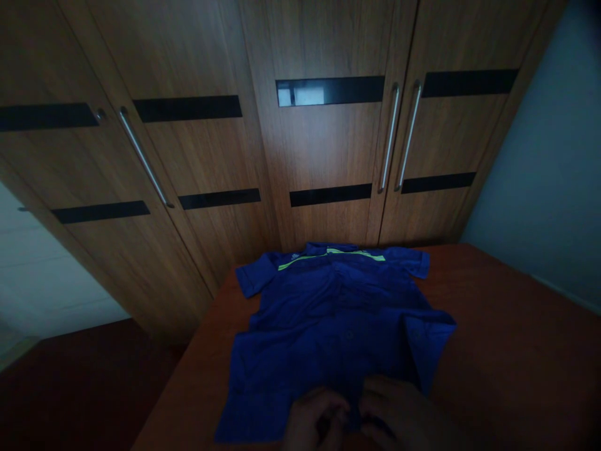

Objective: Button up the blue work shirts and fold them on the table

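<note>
A dark blue short-sleeved shirt (305, 338) with yellow-green stripes across its chest lies spread on a reddish-brown table (493, 351), its collar at the far edge. Its right side edge is folded up into a raised flap. At the near hem, my left hand (319, 416) has its fingers curled in a pinch on the shirt cloth. Just right of it, my right hand (392, 410) also pinches the cloth near the middle of the hem. Both hands are dim, and the fingertips are partly hidden.
Behind the table stands a wooden wardrobe (323, 147) with black strips and long metal handles. A pale wall (544, 188) rises at the right. White drawers (42, 269) and a dark red floor (89, 382) show at the left.
</note>
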`<state>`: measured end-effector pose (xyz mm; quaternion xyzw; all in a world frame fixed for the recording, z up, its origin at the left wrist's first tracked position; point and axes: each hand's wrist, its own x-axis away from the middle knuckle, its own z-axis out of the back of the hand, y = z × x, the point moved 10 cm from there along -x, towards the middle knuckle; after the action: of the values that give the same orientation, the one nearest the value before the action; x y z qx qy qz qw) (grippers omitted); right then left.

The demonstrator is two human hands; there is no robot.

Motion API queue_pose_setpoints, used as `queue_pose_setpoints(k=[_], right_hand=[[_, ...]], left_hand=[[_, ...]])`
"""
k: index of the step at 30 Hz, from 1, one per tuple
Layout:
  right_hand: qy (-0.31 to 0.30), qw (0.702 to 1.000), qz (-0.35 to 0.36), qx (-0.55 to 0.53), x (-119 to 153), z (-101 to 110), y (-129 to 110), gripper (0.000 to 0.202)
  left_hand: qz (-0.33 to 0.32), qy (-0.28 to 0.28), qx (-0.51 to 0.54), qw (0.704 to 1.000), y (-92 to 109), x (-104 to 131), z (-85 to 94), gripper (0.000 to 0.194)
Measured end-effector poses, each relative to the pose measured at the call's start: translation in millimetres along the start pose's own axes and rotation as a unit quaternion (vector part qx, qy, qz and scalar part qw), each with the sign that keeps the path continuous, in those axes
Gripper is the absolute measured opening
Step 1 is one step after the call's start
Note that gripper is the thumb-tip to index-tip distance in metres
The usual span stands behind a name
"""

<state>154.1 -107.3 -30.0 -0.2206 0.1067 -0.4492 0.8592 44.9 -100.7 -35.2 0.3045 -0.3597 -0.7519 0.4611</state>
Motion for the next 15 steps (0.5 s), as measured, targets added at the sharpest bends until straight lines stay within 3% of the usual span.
queue_pose_setpoints(k=[9, 13, 15], right_hand=[[0.025, 0.984, 0.056, 0.166, -5.5, -24.9, -9.9, 0.019], [0.084, 0.996, -0.014, 0.019, -6.6, -0.7, 2.6, 0.017], [0.119, 0.986, -0.072, -0.089, -5.3, 16.1, 15.6, 0.012]], left_hand=[[0.008, 0.003, -0.006, 1.0, 3.3, 0.3, 3.0, 0.021], [0.013, 0.026, 0.005, 1.0, -3.3, 4.8, 6.3, 0.018], [0.032, 0.027, 0.037, 0.998, -9.8, 9.1, 2.4, 0.019]])
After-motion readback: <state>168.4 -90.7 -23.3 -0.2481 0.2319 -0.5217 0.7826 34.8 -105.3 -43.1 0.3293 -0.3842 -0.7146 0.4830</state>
